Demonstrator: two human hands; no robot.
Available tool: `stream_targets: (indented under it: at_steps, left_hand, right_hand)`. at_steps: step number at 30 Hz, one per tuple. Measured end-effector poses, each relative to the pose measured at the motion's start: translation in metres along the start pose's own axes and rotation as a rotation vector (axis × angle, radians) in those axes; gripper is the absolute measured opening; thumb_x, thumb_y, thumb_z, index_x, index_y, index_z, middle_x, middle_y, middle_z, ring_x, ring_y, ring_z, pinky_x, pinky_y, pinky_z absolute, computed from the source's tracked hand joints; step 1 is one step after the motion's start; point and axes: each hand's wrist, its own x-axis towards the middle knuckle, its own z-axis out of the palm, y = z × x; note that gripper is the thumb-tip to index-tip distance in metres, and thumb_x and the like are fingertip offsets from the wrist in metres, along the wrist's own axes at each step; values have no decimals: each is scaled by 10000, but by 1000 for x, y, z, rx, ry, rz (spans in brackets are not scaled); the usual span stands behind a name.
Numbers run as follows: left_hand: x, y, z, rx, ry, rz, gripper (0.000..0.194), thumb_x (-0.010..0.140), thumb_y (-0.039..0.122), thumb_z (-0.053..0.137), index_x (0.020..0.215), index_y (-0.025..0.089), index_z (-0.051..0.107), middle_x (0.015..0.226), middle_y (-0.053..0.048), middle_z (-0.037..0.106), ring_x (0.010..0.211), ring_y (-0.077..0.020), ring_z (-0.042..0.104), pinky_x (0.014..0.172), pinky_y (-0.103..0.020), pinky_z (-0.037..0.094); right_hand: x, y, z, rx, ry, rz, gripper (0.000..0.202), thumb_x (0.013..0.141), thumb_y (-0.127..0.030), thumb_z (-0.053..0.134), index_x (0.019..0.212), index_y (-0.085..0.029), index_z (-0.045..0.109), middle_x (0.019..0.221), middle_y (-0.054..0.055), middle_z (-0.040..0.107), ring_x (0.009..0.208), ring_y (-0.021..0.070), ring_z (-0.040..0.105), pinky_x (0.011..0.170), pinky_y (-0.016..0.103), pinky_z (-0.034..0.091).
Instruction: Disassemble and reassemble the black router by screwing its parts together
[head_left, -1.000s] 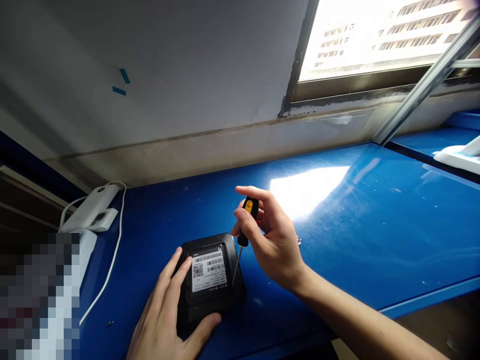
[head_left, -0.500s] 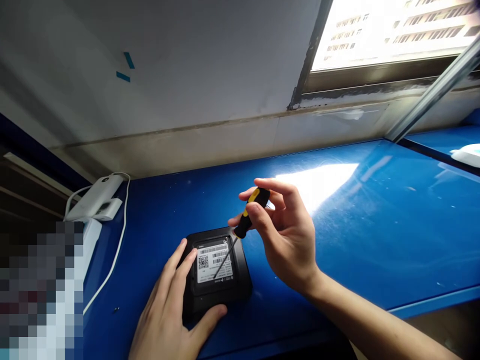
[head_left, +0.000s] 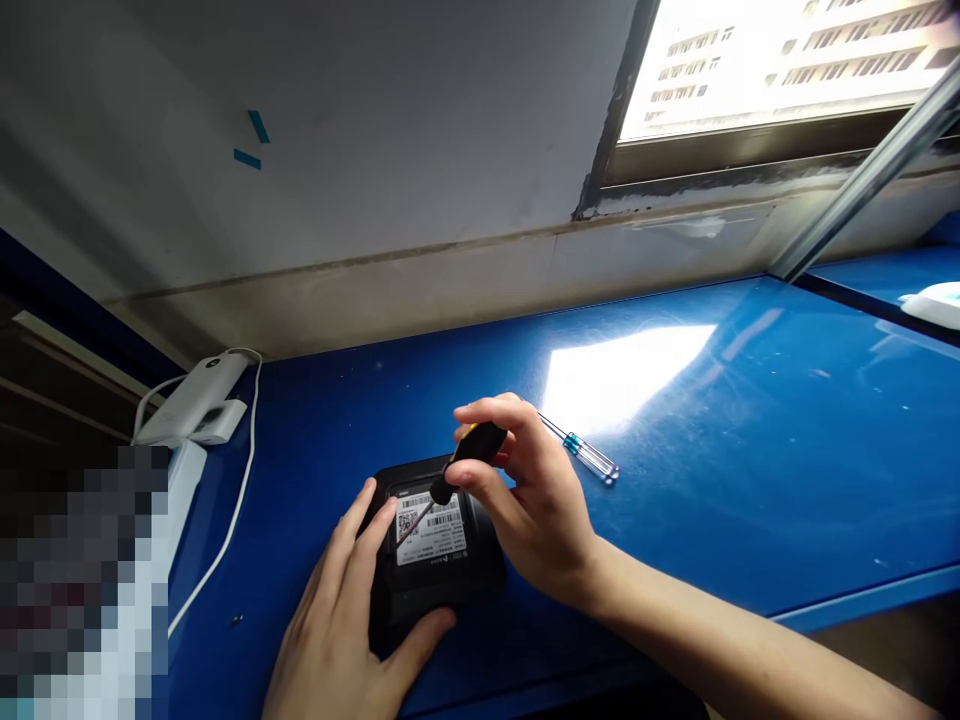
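Observation:
A black square device box lies on the blue table, with a white label of barcodes and a QR code facing up. My left hand holds the box at its left side, fingers along the edge and thumb at the near edge. Pinched in my right hand is a screwdriver with a black and yellow handle. Its thin shaft slants down to the left over the label, and the tip is near the label's left edge. Whether the tip touches the box, I cannot tell.
A second screwdriver with a clear, blue-collared handle lies right of my right hand. White power adapters with a cable sit at the left. A small screw-like bit lies near the left edge. A metal post stands at the right.
My right hand has moved left and down with the screwdriver, taking the tip towards the label's left side. The clear-handled screwdriver has come into view. My left hand stays on the box.

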Motion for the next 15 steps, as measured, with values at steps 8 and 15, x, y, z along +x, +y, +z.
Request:
stream_targets:
  at_steps: [8,15]
  left_hand:
    - [0,-1,2,21,-9,33,740,956,497,653,1592,411,285,1699,-72,375,1464,-357,499,1034,-531,588]
    - [1,2,1,26,6,38,699,980,503,614,1583,408,275,1692,-79,385,1459,-350,508,1042,-551,577]
  right_hand:
    - [0,-3,-1,-38,-71,76,425,997,-170,516,1410,-269,510,1168,62,677,908,154,727,796,329,630]
    - [1,-3,-2,-65,-101,119,359,1006,-210,506,1363,-244,518,1219,79,658,917,156,710,749,319,606]
